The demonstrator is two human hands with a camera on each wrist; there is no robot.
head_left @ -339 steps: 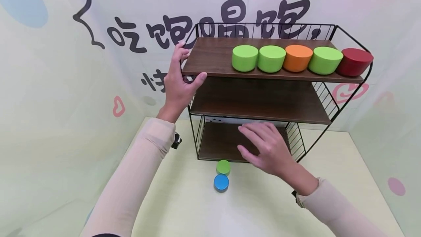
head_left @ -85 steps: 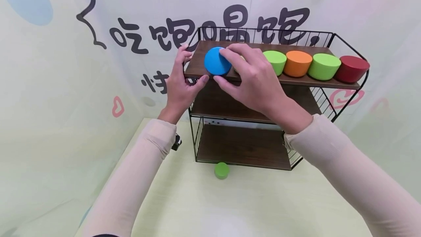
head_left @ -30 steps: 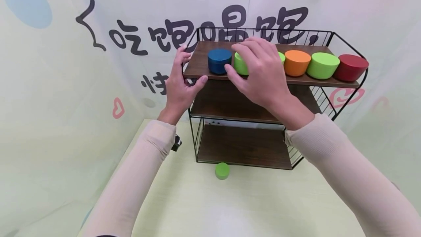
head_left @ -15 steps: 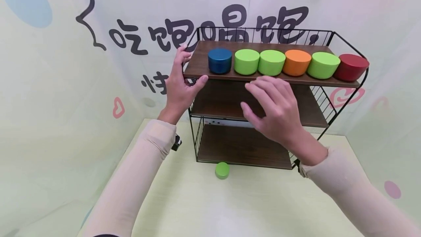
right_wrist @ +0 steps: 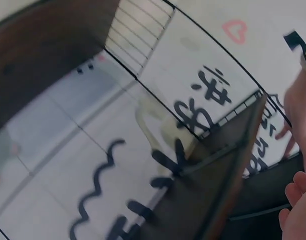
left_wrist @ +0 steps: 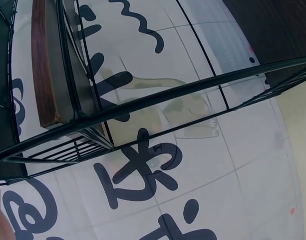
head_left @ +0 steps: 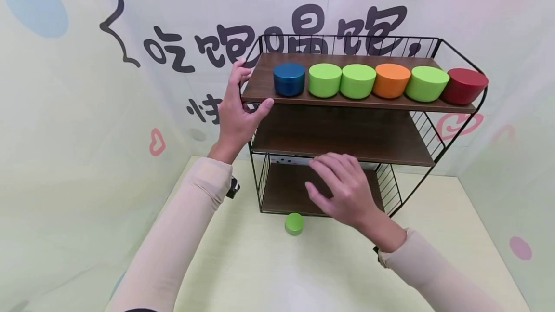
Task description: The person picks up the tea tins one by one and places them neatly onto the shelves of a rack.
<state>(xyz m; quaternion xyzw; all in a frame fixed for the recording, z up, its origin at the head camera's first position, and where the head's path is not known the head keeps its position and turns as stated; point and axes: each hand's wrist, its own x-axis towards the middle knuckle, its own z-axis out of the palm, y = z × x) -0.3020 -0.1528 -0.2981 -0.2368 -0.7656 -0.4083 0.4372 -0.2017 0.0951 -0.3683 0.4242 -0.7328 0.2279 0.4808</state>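
Note:
My left hand [head_left: 237,110] grips the upper left corner of a three-tier shelf rack [head_left: 342,134], thumb on the front edge of the top board and fingers round the side. In front of the lower tiers hovers my right hand [head_left: 342,187], fingers loosely bent and holding nothing. Below and left of it, a green round tin [head_left: 294,224] sits on the table by the rack's front edge. On the top board a row runs from a blue tin [head_left: 289,79] through two green tins [head_left: 324,80], an orange tin [head_left: 391,81] and another green one to a dark red tin [head_left: 465,86].
The rack has black wire sides [head_left: 390,187] and dark wood boards; its middle board [head_left: 342,131] and bottom board [head_left: 286,187] show bare wood. A pale table [head_left: 243,264] lies beneath. Printed cloth walls [head_left: 108,158] close in the back and sides.
The blue tin went from the table to the left end of the top row, and my right hand let it go. That hand has since come down to the lower tiers. My left hand stays put.

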